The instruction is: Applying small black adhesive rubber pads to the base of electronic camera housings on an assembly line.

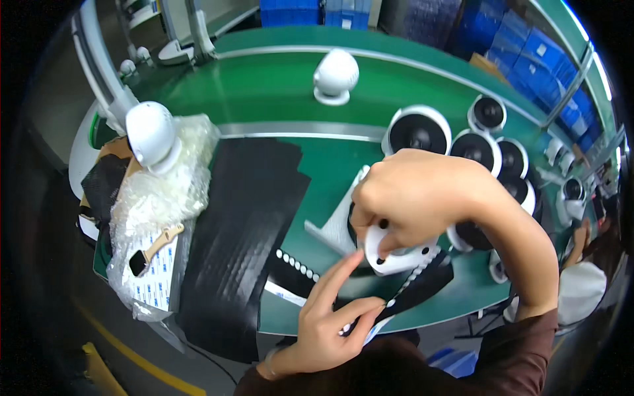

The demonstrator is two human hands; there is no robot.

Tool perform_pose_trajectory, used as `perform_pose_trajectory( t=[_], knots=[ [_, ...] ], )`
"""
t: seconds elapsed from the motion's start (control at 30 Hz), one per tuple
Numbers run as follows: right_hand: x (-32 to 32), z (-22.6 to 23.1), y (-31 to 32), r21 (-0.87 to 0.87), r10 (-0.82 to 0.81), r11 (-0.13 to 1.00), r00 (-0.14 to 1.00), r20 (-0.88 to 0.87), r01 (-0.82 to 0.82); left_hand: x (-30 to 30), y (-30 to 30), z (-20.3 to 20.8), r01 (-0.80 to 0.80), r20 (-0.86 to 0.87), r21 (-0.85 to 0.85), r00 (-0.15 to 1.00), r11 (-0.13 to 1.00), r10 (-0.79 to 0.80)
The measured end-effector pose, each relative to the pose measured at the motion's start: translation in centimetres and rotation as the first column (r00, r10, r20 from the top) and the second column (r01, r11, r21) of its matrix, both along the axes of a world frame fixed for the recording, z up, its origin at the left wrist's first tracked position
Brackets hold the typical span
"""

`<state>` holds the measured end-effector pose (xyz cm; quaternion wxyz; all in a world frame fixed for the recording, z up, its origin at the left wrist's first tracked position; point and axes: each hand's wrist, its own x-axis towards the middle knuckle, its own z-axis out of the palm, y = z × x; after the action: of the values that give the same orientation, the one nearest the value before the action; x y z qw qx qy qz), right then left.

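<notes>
My right hand (pixel 413 191) is closed on a white rounded part (pixel 399 263) with dark holes in its face. A thumb or finger presses near one hole. Just below, my left hand (pixel 327 327) has its thumb and a finger pinched at a black strip (pixel 432 274) edged with small white dots. Its other fingers stretch up toward the white part and reach its left edge. What the pinch holds is partly hidden. Another dotted black strip (pixel 294 269) lies left of my hands, and a light grey angled piece (pixel 333 228) rests beside my right hand.
Long black sheets (pixel 241 244) cover the table's left side. Beyond them lie bubble wrap (pixel 162 191), a watch (pixel 148 254) and a white spherical device (pixel 150 135). Another white device (pixel 335 76) stands on the green belt (pixel 264 82). Several black-faced round units (pixel 419 132) crowd the right.
</notes>
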<state>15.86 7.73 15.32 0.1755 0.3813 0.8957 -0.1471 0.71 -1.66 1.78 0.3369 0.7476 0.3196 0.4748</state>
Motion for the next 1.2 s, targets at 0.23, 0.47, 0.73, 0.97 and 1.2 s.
perform_pose_trajectory(
  t=[0.23,0.47,0.73,0.97,1.2],
  knots=[
    [2.6,5.1,10.0,-0.328,-0.516,0.856,0.662,-0.544,0.399,-1.8,0.4,-1.0,0.164,0.105,-0.163,0.983,0.973,-0.148],
    [-7.1,-6.3,20.6,0.615,-0.131,0.465,0.736,-0.664,0.637,-2.6,1.1,-1.1,0.141,0.045,-0.266,0.99,0.954,-0.133],
    [-3.4,-18.3,27.7,0.801,-0.023,0.403,0.88,-0.475,0.443,-2.4,1.6,-1.6,0.262,0.152,-0.226,0.961,0.938,-0.232],
    [-2.8,-15.9,24.8,0.515,-0.352,0.758,0.915,-0.196,0.401,-2.7,1.3,-1.5,0.224,0.121,-0.168,0.971,0.96,-0.206],
    [-0.8,-12.5,23.0,0.321,-0.499,0.813,0.865,-0.048,0.487,-2.6,1.8,-2.1,0.226,0.105,-0.22,0.973,0.949,-0.207]
  ],
)
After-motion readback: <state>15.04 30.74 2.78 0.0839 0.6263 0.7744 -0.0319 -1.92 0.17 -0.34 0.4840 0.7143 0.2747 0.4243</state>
